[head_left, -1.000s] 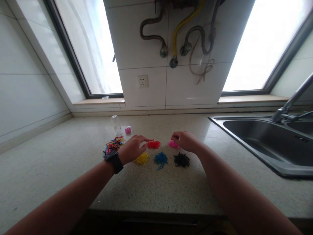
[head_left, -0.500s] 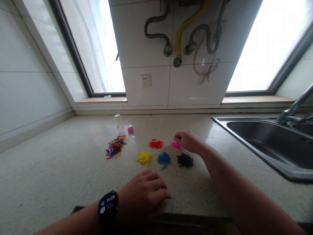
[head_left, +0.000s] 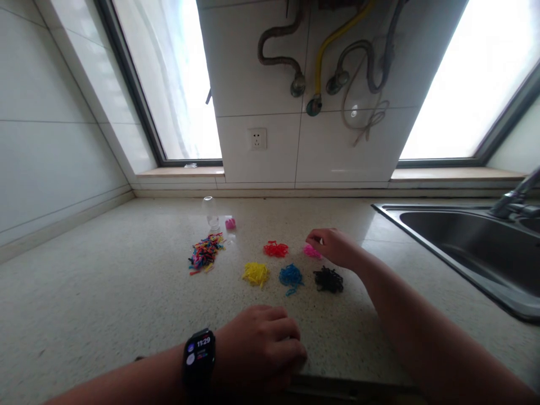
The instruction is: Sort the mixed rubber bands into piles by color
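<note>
Speckled pale stone counter (head_left: 126, 292)

Your right hand (head_left: 337, 247) bends over a loose pink pile of small bands (head_left: 312, 252), fingertips drawn together, hold impossible to tell; your left hand (head_left: 264, 344) half-curls by the counter's front edge, contents hidden; red pile (head_left: 275, 249), yellow pile (head_left: 256, 274), blue pile (head_left: 291, 275) and black pile (head_left: 328, 279) lie nearby.

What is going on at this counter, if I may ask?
A person's right hand is at the pink pile; whether it grips anything is too small to tell. The left hand, loosely curled, is near the front edge of the counter. The red pile, yellow pile, blue pile and black pile lie apart, with a mixed pile to their left.
</note>
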Tool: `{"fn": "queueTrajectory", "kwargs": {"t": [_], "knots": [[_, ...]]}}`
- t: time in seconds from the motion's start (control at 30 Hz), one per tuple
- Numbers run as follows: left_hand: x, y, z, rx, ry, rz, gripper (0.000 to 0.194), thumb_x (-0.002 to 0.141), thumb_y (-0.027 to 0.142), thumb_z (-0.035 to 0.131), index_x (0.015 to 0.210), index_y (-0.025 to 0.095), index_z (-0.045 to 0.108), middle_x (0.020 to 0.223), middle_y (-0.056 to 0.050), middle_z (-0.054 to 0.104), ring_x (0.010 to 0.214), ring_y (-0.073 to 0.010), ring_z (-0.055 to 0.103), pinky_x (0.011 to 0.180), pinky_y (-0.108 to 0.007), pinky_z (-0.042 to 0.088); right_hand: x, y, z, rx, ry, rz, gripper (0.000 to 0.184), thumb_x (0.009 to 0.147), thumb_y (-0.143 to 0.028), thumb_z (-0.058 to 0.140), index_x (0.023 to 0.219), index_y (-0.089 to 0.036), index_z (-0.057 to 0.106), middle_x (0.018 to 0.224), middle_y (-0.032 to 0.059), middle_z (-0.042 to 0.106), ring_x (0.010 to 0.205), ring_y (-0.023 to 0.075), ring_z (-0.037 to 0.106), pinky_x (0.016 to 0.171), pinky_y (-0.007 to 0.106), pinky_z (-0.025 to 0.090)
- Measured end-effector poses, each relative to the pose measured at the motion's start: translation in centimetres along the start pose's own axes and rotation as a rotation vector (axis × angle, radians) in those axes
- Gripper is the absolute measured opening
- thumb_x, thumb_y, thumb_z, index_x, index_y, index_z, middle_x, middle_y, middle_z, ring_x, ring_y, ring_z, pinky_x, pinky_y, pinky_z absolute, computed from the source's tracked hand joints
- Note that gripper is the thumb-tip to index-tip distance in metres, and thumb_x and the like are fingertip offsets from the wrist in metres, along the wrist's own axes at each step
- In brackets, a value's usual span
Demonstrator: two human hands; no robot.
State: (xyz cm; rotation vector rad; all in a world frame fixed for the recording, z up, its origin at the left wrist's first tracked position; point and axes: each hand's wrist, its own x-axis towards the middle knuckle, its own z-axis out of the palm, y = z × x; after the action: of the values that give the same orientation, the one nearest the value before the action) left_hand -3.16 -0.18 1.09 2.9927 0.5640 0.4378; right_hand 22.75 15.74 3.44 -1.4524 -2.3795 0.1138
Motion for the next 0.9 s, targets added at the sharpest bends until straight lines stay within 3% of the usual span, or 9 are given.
{"fn": "queueTrajectory", "kwargs": {"t": [0.2, 0.37, 0.6, 0.9], "knots": [[0.0, -0.2, 0.0, 0.006, -0.004, -0.009, 0.016, 0.089, 0.029, 0.060, 0.104, 0.023, 0.060, 0.099, -0.002, 0.065, 0.084, -0.0180, 0.055, 0.069, -0.032, 0.042, 0.3, -2.0, 0.0, 0.141, 0.090, -0.080, 0.025, 0.092, -0.033, 0.052, 0.096, -0.022, 0.074, 0.089, 0.0041, 0.074, 0.073, 0.0153, 0.060, 0.068, 0.026, 0.039], [-0.1, -0.3, -0.1, 0.024, -0.024, -0.007, 0.018, 0.090, 0.033, 0.061, 0.106, 0.025, 0.060, 0.102, -0.001, 0.064, 0.088, -0.0180, 0.055, 0.071, -0.032, 0.044, 1.9, -5.7, -0.3, 0.301, 0.148, -0.123, 0.027, 0.093, -0.030, 0.049, 0.102, -0.020, 0.073, 0.084, 0.0030, 0.072, 0.066, 0.0132, 0.056, 0.065, 0.026, 0.040], [0.0, -0.5, 0.0, 0.022, -0.010, 0.009, 0.019, 0.090, 0.034, 0.061, 0.107, 0.025, 0.062, 0.101, 0.001, 0.064, 0.086, -0.0171, 0.055, 0.068, -0.033, 0.045, 6.0, -12.3, 1.2, 0.188, -0.004, -0.341, 0.021, 0.090, -0.027, 0.058, 0.101, -0.021, 0.074, 0.093, 0.0034, 0.076, 0.079, 0.0146, 0.065, 0.072, 0.024, 0.042], [-0.2, -0.6, 0.2, 0.013, -0.025, 0.017, 0.018, 0.092, 0.035, 0.060, 0.107, 0.025, 0.061, 0.100, -0.002, 0.064, 0.088, -0.0180, 0.056, 0.070, -0.033, 0.044, 10.8, -17.1, 6.0, -0.144, -0.206, -0.337, 0.032, 0.092, -0.040, 0.053, 0.106, -0.022, 0.076, 0.105, 0.0116, 0.075, 0.097, 0.0256, 0.070, 0.078, 0.031, 0.050]]}}
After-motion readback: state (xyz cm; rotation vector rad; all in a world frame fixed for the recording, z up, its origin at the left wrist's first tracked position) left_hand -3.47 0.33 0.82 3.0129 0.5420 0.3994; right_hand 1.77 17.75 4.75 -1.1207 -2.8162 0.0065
